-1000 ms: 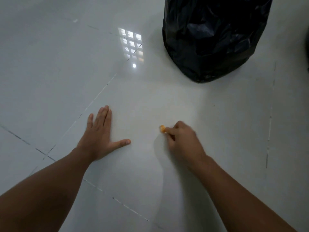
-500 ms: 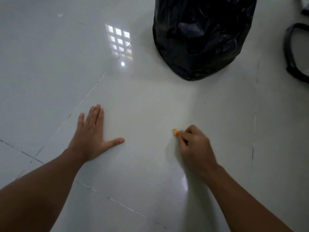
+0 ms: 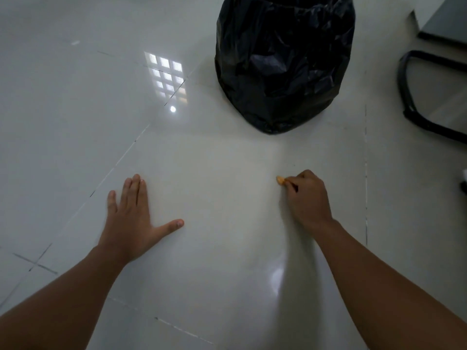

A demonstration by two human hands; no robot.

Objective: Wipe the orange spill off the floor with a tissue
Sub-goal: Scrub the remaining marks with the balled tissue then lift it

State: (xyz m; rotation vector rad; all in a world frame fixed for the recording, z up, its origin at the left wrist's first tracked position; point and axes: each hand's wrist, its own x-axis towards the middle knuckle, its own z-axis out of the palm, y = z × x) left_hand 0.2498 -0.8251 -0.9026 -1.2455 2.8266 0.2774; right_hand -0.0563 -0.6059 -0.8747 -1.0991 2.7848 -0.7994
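My right hand (image 3: 307,198) is closed in a fist low over the pale floor tiles, and a small orange-stained wad of tissue (image 3: 280,180) sticks out from its fingertips on the left. The rest of the tissue is hidden inside the fist. My left hand (image 3: 132,223) lies flat on the floor to the left, palm down, fingers together and thumb spread out to the right. I see no orange mark on the floor tile (image 3: 222,198) between the hands.
A black bin bag (image 3: 283,61) stands on the floor just beyond my right hand. A black curved chair base (image 3: 406,97) and a grey cabinet corner (image 3: 444,24) are at the far right. Glossy tiles with grout lines spread to the left.
My right hand has slid to the right across the floor with the orange tissue wad. The view has tilted up and right, showing more of the bag and chair base. My left hand stayed planted.
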